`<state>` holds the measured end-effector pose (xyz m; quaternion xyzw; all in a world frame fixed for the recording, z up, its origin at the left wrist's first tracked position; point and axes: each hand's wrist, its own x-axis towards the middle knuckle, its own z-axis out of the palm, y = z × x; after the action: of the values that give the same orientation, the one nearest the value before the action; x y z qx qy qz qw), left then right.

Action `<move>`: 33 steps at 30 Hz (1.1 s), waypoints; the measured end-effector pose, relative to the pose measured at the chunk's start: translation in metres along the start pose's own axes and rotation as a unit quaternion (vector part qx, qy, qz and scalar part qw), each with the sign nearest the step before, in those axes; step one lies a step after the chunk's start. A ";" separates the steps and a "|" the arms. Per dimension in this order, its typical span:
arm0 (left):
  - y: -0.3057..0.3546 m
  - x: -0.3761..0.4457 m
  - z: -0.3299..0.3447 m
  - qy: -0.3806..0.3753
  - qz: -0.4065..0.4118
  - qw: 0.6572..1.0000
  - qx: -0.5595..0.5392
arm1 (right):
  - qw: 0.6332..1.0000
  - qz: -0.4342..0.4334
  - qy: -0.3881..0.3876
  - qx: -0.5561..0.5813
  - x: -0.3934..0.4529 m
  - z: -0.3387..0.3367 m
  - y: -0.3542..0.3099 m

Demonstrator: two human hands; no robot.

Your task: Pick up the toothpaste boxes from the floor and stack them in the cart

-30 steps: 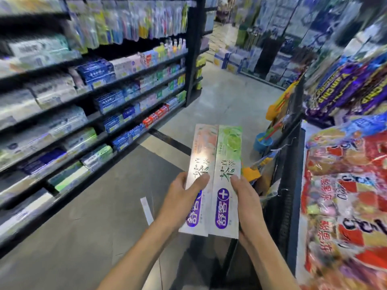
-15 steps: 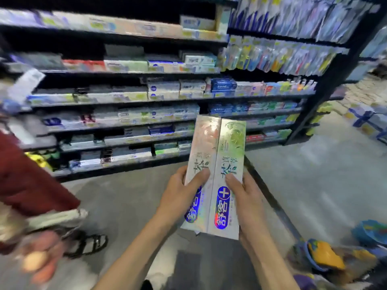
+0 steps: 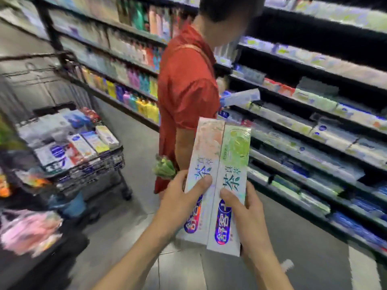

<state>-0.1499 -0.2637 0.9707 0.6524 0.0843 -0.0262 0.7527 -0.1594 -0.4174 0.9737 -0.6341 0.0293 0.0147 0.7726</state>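
Head view: two long toothpaste boxes are held side by side at chest height, a pink box (image 3: 206, 164) on the left and a green box (image 3: 232, 174) on the right, their long edges touching. The left hand (image 3: 180, 204) grips the pink box, thumb across its face and fingers behind; the right hand (image 3: 249, 214) grips the green box the same way. Both boxes are off the floor, so the pick-up of this pair looks done. The cart (image 3: 90, 170) stands well apart to the left, already carrying rows of boxes on its top. A person in red (image 3: 186, 86) stands between the held boxes and the shelves (image 3: 314, 130). Left to do, by my reading: carry the pair over and stack it in the cart. Whether more boxes lie on the floor cannot be told
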 end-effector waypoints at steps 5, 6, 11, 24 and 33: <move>0.009 0.001 -0.128 0.128 0.006 0.992 -0.007 | 0.994 0.039 -0.103 -0.017 0.029 0.126 0.032; 0.009 0.003 -0.155 0.148 0.004 0.989 -0.012 | 0.992 0.041 -0.120 -0.028 0.034 0.152 0.041; 0.008 0.015 -0.274 0.216 -0.002 0.976 -0.030 | 0.979 0.048 -0.196 -0.033 0.064 0.271 0.082; -0.018 0.098 -0.419 0.334 0.004 0.941 -0.056 | 0.950 0.145 -0.273 -0.044 0.167 0.434 0.164; -0.057 0.229 -0.503 0.472 -0.067 0.877 0.064 | 0.924 0.197 -0.298 -0.140 0.288 0.523 0.241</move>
<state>0.0202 0.2400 0.8104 0.6273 0.4709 0.2288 0.5765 0.1274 0.1383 0.8205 -0.6833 -0.0803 0.3585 0.6309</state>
